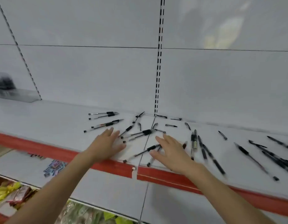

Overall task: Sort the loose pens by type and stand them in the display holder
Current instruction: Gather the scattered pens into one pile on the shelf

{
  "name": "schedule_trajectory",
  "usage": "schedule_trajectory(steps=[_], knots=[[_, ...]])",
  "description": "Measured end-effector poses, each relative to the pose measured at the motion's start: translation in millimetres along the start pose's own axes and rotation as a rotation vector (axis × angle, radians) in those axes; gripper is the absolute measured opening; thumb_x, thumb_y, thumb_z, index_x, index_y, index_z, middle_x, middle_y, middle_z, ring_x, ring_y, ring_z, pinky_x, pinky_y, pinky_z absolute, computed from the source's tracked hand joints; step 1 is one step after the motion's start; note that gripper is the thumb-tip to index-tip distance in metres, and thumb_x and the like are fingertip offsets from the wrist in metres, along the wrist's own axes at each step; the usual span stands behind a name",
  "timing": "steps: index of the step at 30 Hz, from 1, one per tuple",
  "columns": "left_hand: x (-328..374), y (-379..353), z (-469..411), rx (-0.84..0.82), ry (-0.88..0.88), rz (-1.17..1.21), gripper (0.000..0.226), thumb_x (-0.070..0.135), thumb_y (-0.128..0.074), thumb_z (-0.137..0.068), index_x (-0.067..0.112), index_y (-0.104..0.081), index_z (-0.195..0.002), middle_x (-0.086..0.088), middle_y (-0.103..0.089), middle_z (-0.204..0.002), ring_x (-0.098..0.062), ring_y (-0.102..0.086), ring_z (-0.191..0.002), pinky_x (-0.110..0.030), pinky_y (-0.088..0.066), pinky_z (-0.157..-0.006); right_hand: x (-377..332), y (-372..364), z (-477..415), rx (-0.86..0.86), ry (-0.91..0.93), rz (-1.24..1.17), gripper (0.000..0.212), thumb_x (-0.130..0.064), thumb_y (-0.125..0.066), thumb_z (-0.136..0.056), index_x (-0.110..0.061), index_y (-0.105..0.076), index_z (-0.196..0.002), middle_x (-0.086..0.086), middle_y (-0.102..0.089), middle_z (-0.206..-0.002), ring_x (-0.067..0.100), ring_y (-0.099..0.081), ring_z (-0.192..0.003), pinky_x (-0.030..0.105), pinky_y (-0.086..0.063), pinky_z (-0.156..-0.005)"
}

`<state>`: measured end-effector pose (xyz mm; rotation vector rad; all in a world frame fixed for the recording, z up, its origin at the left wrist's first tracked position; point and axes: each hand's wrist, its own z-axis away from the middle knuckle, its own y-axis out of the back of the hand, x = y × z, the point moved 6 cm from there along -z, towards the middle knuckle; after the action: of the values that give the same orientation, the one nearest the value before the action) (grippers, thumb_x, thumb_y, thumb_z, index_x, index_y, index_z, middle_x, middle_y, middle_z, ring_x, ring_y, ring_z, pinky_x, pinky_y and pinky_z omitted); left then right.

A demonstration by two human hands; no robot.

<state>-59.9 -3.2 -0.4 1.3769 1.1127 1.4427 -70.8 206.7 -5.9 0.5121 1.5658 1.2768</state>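
Far left, at the back of the shelf (51, 117), sits a blurred dark shape (4, 85). It may be the display holder, but I cannot tell. The left group of pens (106, 120) lies just beyond my left hand (107, 143), long axes running roughly left to right. That hand is flat on the shelf, fingers straight and spread, holding nothing. Between my hands the middle tangle of pens (142, 132) fans from near-left to far-right, and my left fingertips are nearest it. My right hand (171, 152) is also flat and empty, apart from the left. Its thumb side is at the front-edge pens (149, 148); whether it touches them is unclear. Just right of it, the next batch of pens (194, 143) runs front to back. The far-right heap (279, 157) is smeared, its types unreadable, and cut off by the frame.
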Motion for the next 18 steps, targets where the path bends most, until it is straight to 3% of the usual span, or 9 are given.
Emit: schedule_trajectory(steps=[4, 7, 10, 12, 14, 16, 18], knots=[[-3, -15, -27, -0.162, -0.13, -0.036, 0.068, 0.046, -0.033, -0.093, 0.009, -0.009, -0.145, -0.01, -0.008, -0.155, -0.019, -0.004, -0.143, -0.031, -0.008, -0.115, -18, -28, -42, -0.074, -0.048, 0.107, 0.073, -0.062, -0.027, -0.09, -0.027, 0.001, -0.148, 0.002, 0.01, -0.157, 0.018, 0.012, -0.144, 0.047, 0.004, -0.116], [-14, -13, -39, -0.215, -0.233, 0.07, 0.057, 0.041, -0.036, -0.094, 0.006, -0.031, -0.138, -0.009, -0.024, -0.15, -0.019, -0.019, -0.139, -0.026, -0.017, -0.11, -25, -36, -60, -0.078, -0.053, 0.136, 0.072, -0.062, -0.026, -0.09, -0.031, 0.004, -0.147, 0.0, 0.014, -0.156, 0.014, 0.016, -0.143, 0.046, 0.008, -0.115], [-49, 8, -72, -0.059, -0.232, 0.102, 0.054, 0.049, -0.04, -0.089, 0.016, -0.044, -0.133, -0.006, -0.022, -0.152, -0.02, -0.025, -0.138, -0.032, -0.023, -0.11, -28, -40, -69, -0.067, -0.071, 0.158, 0.074, -0.067, -0.022, -0.086, -0.033, 0.004, -0.147, -0.002, 0.017, -0.156, 0.012, 0.019, -0.142, 0.045, 0.011, -0.115], [-79, 17, -101, 0.052, -0.177, -0.033, 0.076, 0.067, -0.031, -0.076, 0.021, -0.04, -0.136, -0.008, -0.021, -0.153, -0.024, -0.021, -0.14, -0.042, -0.02, -0.112, -28, -40, -72, -0.043, -0.081, 0.165, 0.087, -0.078, -0.008, -0.071, -0.035, 0.005, -0.146, -0.005, 0.018, -0.155, 0.01, 0.019, -0.142, 0.044, 0.011, -0.114], [-108, 16, -124, -0.019, -0.052, -0.141, 0.088, 0.078, -0.03, -0.07, 0.027, -0.024, -0.142, -0.007, -0.01, -0.155, -0.026, -0.008, -0.142, -0.051, -0.012, -0.112, -28, -40, -72, -0.021, -0.088, 0.151, 0.101, -0.084, 0.005, -0.056, -0.037, 0.006, -0.145, -0.007, 0.02, -0.154, 0.009, 0.02, -0.141, 0.043, 0.012, -0.114], [-122, 10, -137, -0.111, 0.016, -0.132, 0.092, 0.08, -0.03, -0.07, 0.029, -0.012, -0.144, -0.007, -0.004, -0.155, -0.026, -0.001, -0.143, -0.052, -0.009, -0.113, -27, -41, -72, -0.009, -0.098, 0.157, 0.107, -0.086, 0.012, -0.05, -0.037, 0.006, -0.145, -0.008, 0.02, -0.154, 0.009, 0.02, -0.141, 0.043, 0.011, -0.113], [-110, 1, -133, -0.134, -0.05, -0.106, 0.082, 0.074, -0.028, -0.078, 0.028, -0.013, -0.144, -0.006, -0.002, -0.156, -0.023, 0.002, -0.143, -0.05, -0.007, -0.114, -28, -41, -74, -0.01, -0.111, 0.165, 0.107, -0.086, 0.012, -0.05, -0.037, 0.006, -0.145, -0.008, 0.02, -0.154, 0.009, 0.02, -0.141, 0.042, 0.011, -0.113]])
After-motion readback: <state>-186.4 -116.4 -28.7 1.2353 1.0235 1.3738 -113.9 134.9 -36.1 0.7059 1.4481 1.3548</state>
